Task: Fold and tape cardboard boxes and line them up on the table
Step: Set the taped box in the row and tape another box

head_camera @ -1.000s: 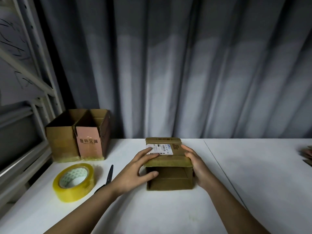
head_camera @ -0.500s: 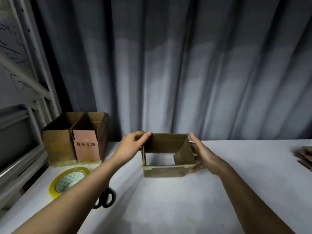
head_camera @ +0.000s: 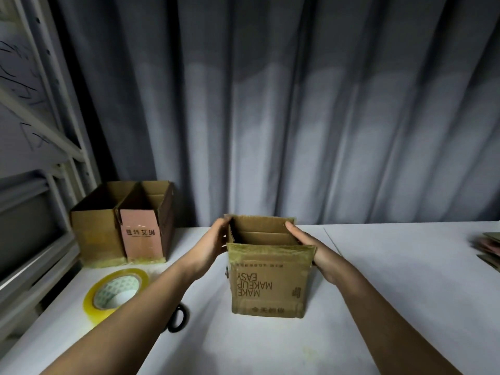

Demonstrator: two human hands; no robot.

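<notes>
A brown cardboard box (head_camera: 267, 280) stands upright with its top open in the middle of the white table (head_camera: 392, 293). Its front face carries the upside-down print "MAKE MAKEUP EASY", and tape shines along its upper edge. My left hand (head_camera: 213, 244) grips the box's left wall, with the fingers reaching up to the back left corner. My right hand (head_camera: 311, 247) holds the right wall, its fingertips lying over the rim. Whether the box touches the table I cannot tell.
Two assembled open boxes, one brown (head_camera: 92, 226) and one with a pink front (head_camera: 143, 234), stand side by side at the back left. A roll of clear yellowish tape (head_camera: 116, 293) and black scissors (head_camera: 177, 318) lie to the left. Flat cardboard (head_camera: 489, 247) lies at the right edge. A metal rack (head_camera: 54, 131) stands on the left.
The box was lying on the table under both hands. It was then lifted and turned, and now its open end faces up and the printed face is towards me.
</notes>
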